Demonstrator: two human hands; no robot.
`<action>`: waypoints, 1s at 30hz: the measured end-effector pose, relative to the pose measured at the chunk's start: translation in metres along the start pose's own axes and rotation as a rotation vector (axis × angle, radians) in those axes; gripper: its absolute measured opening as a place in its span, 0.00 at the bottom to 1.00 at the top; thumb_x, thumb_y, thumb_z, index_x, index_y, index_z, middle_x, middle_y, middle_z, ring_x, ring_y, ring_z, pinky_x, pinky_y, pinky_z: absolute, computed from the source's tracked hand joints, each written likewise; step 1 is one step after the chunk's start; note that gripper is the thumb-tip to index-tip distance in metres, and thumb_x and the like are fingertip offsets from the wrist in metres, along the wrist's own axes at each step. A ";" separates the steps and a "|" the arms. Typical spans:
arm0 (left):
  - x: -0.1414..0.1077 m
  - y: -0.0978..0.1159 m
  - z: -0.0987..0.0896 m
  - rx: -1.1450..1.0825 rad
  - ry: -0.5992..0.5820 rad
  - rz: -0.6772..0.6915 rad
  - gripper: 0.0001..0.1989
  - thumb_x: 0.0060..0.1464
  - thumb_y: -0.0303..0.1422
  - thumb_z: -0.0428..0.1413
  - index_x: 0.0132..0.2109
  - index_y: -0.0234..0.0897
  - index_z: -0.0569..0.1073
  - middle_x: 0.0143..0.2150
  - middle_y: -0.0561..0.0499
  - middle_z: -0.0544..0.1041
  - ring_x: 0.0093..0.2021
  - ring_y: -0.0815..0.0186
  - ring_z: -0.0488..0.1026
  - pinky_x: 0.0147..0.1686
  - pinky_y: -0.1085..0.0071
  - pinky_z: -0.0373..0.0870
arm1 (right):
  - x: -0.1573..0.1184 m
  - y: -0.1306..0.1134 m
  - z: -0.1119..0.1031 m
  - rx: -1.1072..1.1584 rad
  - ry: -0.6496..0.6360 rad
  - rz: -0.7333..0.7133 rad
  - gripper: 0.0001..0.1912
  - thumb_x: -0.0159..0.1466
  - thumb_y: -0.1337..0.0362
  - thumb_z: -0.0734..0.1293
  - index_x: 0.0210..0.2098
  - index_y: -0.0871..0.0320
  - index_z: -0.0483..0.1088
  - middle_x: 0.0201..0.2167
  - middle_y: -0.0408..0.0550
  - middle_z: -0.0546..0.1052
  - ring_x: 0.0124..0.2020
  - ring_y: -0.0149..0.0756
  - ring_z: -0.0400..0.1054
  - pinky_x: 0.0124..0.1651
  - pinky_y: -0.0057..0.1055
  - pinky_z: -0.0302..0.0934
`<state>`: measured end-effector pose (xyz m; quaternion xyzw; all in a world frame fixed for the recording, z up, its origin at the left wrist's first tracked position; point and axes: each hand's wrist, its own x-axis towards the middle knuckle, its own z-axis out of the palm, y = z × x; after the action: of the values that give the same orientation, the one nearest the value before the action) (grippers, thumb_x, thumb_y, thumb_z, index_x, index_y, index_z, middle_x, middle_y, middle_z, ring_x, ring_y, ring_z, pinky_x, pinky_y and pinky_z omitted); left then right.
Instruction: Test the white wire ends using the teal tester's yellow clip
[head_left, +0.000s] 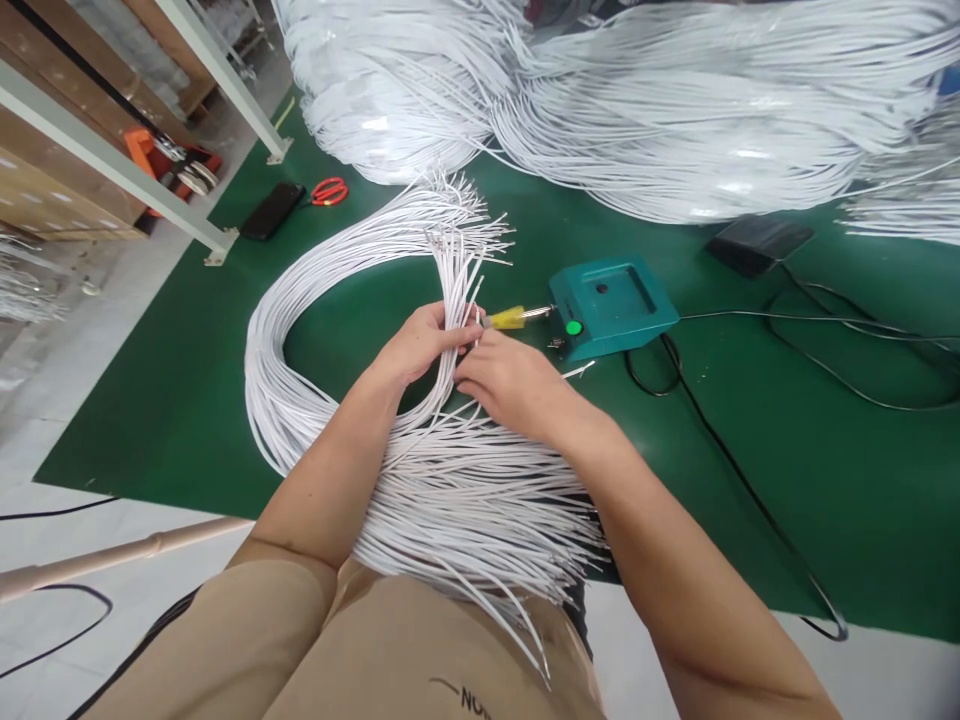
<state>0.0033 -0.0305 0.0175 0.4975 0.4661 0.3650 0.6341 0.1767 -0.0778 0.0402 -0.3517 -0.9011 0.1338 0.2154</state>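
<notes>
My left hand [417, 346] is closed around a small upright bunch of white cables [452, 275], their tips pointing away from me. Against its right side, my right hand [517, 385] has its fingers pinched together at a white cable; the fingertips are partly hidden. Just beyond the fingers lies a yellow-handled tool with a metal shaft [510, 318], pointing at a teal box [619, 305] with a lit green button. A larger bundle of white cables [274, 340] curves around on the left, and its near ends [480, 490] fan out under my forearms.
Big heaps of white cables [675, 110] cover the back of the green table [862, 500]. Red-handled scissors [328, 191] and a black phone [272, 211] lie at the back left. A black device [757, 245] and loose black cords [739, 465] are on the right.
</notes>
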 end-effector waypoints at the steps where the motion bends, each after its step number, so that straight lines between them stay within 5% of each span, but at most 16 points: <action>1: 0.000 0.001 0.000 -0.013 -0.006 -0.002 0.18 0.39 0.34 0.68 0.39 0.31 0.75 0.31 0.53 0.74 0.29 0.74 0.69 0.32 0.76 0.65 | 0.002 -0.007 0.005 -0.051 -0.063 -0.020 0.13 0.67 0.68 0.60 0.36 0.63 0.77 0.38 0.55 0.79 0.47 0.43 0.67 0.51 0.38 0.61; 6: -0.001 0.002 0.000 -0.016 0.012 -0.034 0.20 0.42 0.35 0.67 0.44 0.33 0.78 0.34 0.52 0.75 0.31 0.74 0.68 0.34 0.76 0.64 | 0.004 -0.028 0.014 -0.205 -0.341 0.148 0.13 0.61 0.77 0.60 0.31 0.64 0.77 0.30 0.58 0.78 0.42 0.47 0.70 0.40 0.38 0.61; 9: 0.000 0.001 0.000 -0.022 0.014 -0.039 0.23 0.40 0.35 0.68 0.46 0.34 0.78 0.35 0.52 0.76 0.30 0.75 0.67 0.35 0.76 0.64 | 0.004 -0.032 0.001 -0.058 -0.543 0.321 0.10 0.60 0.74 0.63 0.29 0.62 0.77 0.28 0.56 0.78 0.34 0.44 0.72 0.33 0.34 0.59; 11: 0.000 0.001 0.001 -0.030 0.018 -0.029 0.24 0.38 0.34 0.69 0.45 0.33 0.78 0.35 0.52 0.75 0.31 0.75 0.68 0.36 0.75 0.64 | 0.003 -0.027 -0.008 0.137 -0.557 0.403 0.08 0.59 0.71 0.65 0.27 0.59 0.76 0.28 0.52 0.79 0.32 0.40 0.72 0.32 0.32 0.59; 13: 0.000 0.000 0.003 -0.030 0.020 -0.013 0.25 0.35 0.33 0.69 0.44 0.33 0.77 0.34 0.53 0.75 0.32 0.73 0.69 0.36 0.74 0.65 | 0.003 -0.015 -0.015 0.335 -0.374 0.526 0.09 0.61 0.68 0.64 0.26 0.59 0.75 0.28 0.49 0.79 0.28 0.34 0.71 0.31 0.29 0.60; 16: -0.001 -0.001 0.007 0.005 0.004 0.026 0.21 0.35 0.32 0.69 0.39 0.33 0.75 0.32 0.55 0.73 0.31 0.74 0.68 0.35 0.74 0.65 | 0.004 0.006 -0.015 0.614 0.101 0.785 0.09 0.64 0.63 0.62 0.33 0.59 0.72 0.27 0.45 0.77 0.19 0.25 0.66 0.23 0.25 0.60; 19: -0.003 -0.001 0.011 0.057 -0.059 0.048 0.18 0.35 0.32 0.69 0.33 0.33 0.70 0.29 0.57 0.71 0.28 0.76 0.66 0.32 0.76 0.63 | 0.005 0.017 -0.008 0.927 0.396 0.810 0.09 0.60 0.59 0.67 0.33 0.59 0.69 0.24 0.40 0.73 0.16 0.24 0.62 0.19 0.24 0.61; 22: -0.005 -0.001 0.016 0.028 -0.083 0.050 0.18 0.37 0.34 0.69 0.31 0.33 0.68 0.29 0.56 0.71 0.28 0.76 0.66 0.28 0.77 0.63 | 0.007 0.016 -0.003 1.082 0.500 0.730 0.11 0.56 0.59 0.71 0.26 0.59 0.68 0.17 0.38 0.68 0.17 0.24 0.60 0.19 0.24 0.61; 30: -0.006 -0.001 0.023 -0.067 0.042 0.130 0.20 0.36 0.34 0.69 0.32 0.33 0.67 0.30 0.55 0.72 0.27 0.76 0.69 0.25 0.77 0.63 | 0.006 0.014 0.001 1.164 0.463 0.673 0.09 0.54 0.59 0.71 0.27 0.60 0.74 0.17 0.38 0.67 0.19 0.24 0.58 0.24 0.25 0.56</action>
<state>0.0232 -0.0427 0.0197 0.4974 0.4335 0.4313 0.6153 0.1802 -0.0640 0.0360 -0.4582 -0.4566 0.5746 0.5014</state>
